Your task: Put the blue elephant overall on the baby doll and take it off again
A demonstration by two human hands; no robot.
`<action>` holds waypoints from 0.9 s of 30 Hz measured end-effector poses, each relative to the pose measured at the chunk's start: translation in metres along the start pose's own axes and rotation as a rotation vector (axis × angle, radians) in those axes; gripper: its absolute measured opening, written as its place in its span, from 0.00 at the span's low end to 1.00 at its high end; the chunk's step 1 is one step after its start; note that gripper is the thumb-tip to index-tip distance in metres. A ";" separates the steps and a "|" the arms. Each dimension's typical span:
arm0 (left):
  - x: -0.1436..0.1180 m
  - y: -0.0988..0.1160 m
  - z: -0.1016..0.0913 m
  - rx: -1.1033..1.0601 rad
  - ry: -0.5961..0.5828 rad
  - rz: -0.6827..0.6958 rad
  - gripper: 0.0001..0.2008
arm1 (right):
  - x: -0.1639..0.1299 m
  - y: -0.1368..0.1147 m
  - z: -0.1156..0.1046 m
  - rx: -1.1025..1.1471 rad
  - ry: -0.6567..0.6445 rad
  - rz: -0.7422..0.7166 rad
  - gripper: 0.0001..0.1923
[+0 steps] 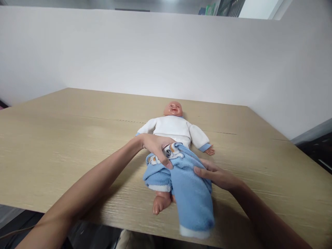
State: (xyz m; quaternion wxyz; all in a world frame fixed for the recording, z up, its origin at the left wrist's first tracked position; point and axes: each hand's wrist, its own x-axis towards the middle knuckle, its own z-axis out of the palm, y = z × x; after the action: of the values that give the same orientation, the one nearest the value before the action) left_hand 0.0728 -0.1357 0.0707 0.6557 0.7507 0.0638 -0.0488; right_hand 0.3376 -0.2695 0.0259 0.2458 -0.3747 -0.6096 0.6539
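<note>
A baby doll (173,109) lies face up on the wooden table, its head away from me. It wears a white top (172,125) with blue cuffs. Blue fleece pants (192,193) with an animal patch and white hems cover its lower body. One bare foot (160,203) shows below the hem on the left; the longer right-hand pant leg hangs toward the table's near edge and hides the other leg. At the waistband, my left hand (158,145) grips the pants between thumb and fingers. My right hand (214,173) grips the side of the right-hand pant leg.
The pale wooden table (77,128) spreads out on both sides of the doll. Behind it rises a white partition (155,55). Dark items lie below the table's near edge and beyond its right edge.
</note>
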 end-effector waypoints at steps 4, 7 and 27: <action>0.005 0.002 0.004 0.003 -0.074 0.007 0.28 | -0.007 -0.002 -0.005 -0.065 -0.261 0.061 0.31; 0.009 0.009 0.012 0.058 -0.194 -0.048 0.25 | -0.006 0.004 -0.003 0.022 -0.151 0.009 0.31; 0.013 0.001 0.019 -0.112 -0.070 0.031 0.31 | -0.007 0.023 -0.003 0.181 0.013 -0.085 0.39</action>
State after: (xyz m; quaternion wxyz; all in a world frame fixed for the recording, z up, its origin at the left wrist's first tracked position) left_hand 0.0859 -0.1537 0.0667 0.6993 0.7115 0.0319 -0.0610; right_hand 0.3469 -0.2764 0.0047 0.3105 -0.3289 -0.5616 0.6928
